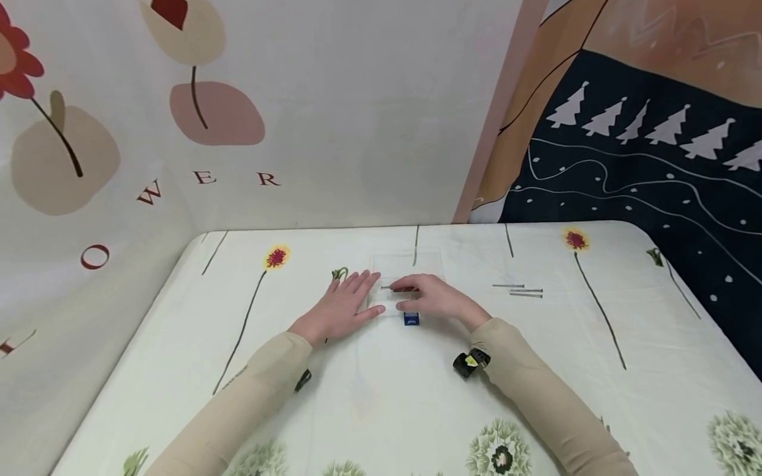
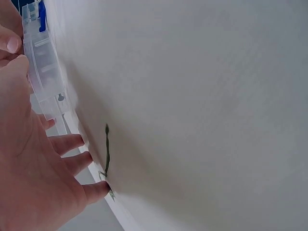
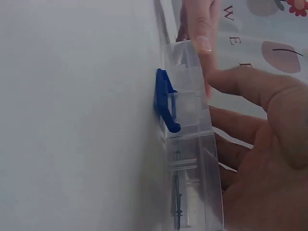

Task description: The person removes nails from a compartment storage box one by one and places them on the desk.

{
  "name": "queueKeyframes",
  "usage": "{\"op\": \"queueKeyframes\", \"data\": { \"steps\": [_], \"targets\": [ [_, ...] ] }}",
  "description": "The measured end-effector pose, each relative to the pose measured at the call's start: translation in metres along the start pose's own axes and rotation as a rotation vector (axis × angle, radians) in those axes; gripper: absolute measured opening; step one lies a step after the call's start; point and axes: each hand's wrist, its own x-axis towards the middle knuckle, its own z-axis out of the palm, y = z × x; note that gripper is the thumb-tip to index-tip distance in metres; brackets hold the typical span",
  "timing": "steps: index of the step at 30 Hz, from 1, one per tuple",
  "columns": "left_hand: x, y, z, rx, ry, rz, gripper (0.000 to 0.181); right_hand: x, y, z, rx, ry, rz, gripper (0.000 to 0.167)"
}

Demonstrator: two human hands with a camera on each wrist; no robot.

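Note:
A clear plastic box (image 1: 389, 309) with a blue latch (image 1: 411, 319) lies on the table, its transparent lid (image 1: 411, 263) laid back behind it. My left hand (image 1: 342, 311) is spread flat at the box's left side, thumb near the front left corner. Over the compartments my right hand (image 1: 437, 297) bends its fingers downward, thumb apart from them. A nail (image 1: 385, 287) shows at the index fingertip; whether the fingers touch it, I cannot tell. Through the box's wall (image 3: 190, 115) in the right wrist view, thin nails (image 3: 178, 192) appear in the near compartment.
Three loose nails (image 1: 526, 289) lie on the flower-printed tablecloth (image 1: 381, 410) to the right of the box. Behind the table's far edge hang a pale printed curtain (image 1: 357, 132) and a dark cloth with trees (image 1: 625, 172).

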Motion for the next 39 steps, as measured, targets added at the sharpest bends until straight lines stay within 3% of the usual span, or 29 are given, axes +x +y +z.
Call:
{"op": "queueKeyframes", "data": {
  "steps": [9, 17, 39],
  "targets": [
    [-0.0007, -0.0002, -0.0015, 0.000, -0.006, -0.001, 0.077, 0.0002, -0.0025, -0.0022, -0.042, -0.050, -0.012, 0.044],
    [-0.0006, -0.0009, -0.0015, -0.002, -0.003, -0.001, 0.077, -0.0007, 0.0005, -0.0023, 0.024, 0.011, -0.036, 0.036],
    [0.0002, -0.0008, 0.0004, -0.012, 0.003, -0.004, 0.077, 0.0012, 0.0040, 0.0045, 0.098, 0.184, 0.003, 0.020]
  ]
}}
